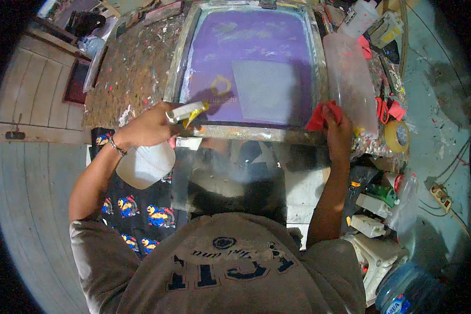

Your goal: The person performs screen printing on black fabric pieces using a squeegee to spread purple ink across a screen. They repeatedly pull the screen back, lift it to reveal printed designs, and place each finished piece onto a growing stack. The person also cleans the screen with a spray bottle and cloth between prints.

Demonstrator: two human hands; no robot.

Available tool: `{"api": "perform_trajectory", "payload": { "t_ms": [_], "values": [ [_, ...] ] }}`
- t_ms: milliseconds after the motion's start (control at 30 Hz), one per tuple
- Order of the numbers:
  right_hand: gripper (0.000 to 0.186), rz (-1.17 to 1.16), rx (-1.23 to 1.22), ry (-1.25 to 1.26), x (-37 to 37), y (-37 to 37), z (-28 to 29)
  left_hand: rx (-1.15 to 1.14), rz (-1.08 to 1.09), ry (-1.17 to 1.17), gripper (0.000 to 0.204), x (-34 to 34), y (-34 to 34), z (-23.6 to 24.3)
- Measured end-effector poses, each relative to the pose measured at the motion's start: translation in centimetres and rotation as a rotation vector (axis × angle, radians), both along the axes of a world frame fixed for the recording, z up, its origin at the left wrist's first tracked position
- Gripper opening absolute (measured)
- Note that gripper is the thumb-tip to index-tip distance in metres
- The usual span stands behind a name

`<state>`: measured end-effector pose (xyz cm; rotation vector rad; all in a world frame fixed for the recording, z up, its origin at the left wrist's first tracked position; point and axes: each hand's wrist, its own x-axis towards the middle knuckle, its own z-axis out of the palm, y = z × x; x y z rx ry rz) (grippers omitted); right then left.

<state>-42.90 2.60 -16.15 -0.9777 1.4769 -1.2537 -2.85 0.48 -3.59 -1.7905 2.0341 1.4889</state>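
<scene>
A screen-printing frame (235, 133) with purple mesh (214, 68) lies on the worktable in front of me. My left hand (146, 125) is closed round the neck of a spray bottle (146, 163) with a whitish body. The bottle's white and yellow trigger head (187, 111) points over the near left corner of the frame. At the near right corner my right hand (337, 128) pinches a red cloth (323, 116) against the frame's edge. A small yellow design shows in the mesh, and a paler four-sided patch (267, 89) lies to its right.
Right of the frame are a clear plastic sheet (348, 78), red-handled scissors (382, 109) and a tape roll (397, 136). White bottles (359, 18) stand at the far right. Black printed fabric (159, 214) hangs at lower left. A large blue water bottle (411, 288) is at lower right.
</scene>
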Motion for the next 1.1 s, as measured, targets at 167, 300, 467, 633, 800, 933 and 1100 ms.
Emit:
{"api": "perform_trajectory", "payload": {
  "t_ms": [167,300,467,633,800,933,1100],
  "values": [
    [0.031,-0.04,-0.024,0.116,0.0,0.6,-0.1,-0.07,-0.152,0.01,0.035,-0.1,1.2,-1.3],
    [0.033,-0.012,-0.082,0.039,-0.6,0.8,-0.9,-0.193,-0.329,-0.023,0.033,-0.5,1.1,-2.5],
    [0.031,-0.031,-0.046,0.092,-1.1,1.2,-1.3,-0.083,-0.325,-0.061,0.027,-5.2,0.0,-1.3],
    [0.032,-0.037,-0.061,0.136,-2.4,1.6,-1.9,-0.126,-0.455,-0.058,0.025,-7.5,-1.5,-2.3],
    [0.036,-0.033,-0.03,0.167,-3.1,1.6,-1.7,-0.139,-0.387,-0.106,0.023,-8.6,-2.3,-2.4],
    [0.04,-0.057,0.023,0.183,-3.9,1.6,-2.5,-0.044,-0.264,-0.064,0.029,-6.0,-2.1,-2.3],
    [0.04,-0.055,0.093,0.191,-2.5,1.3,-1.3,-0.022,-0.028,0.012,0.035,-2.3,-1.5,-1.1]
  ]
}}
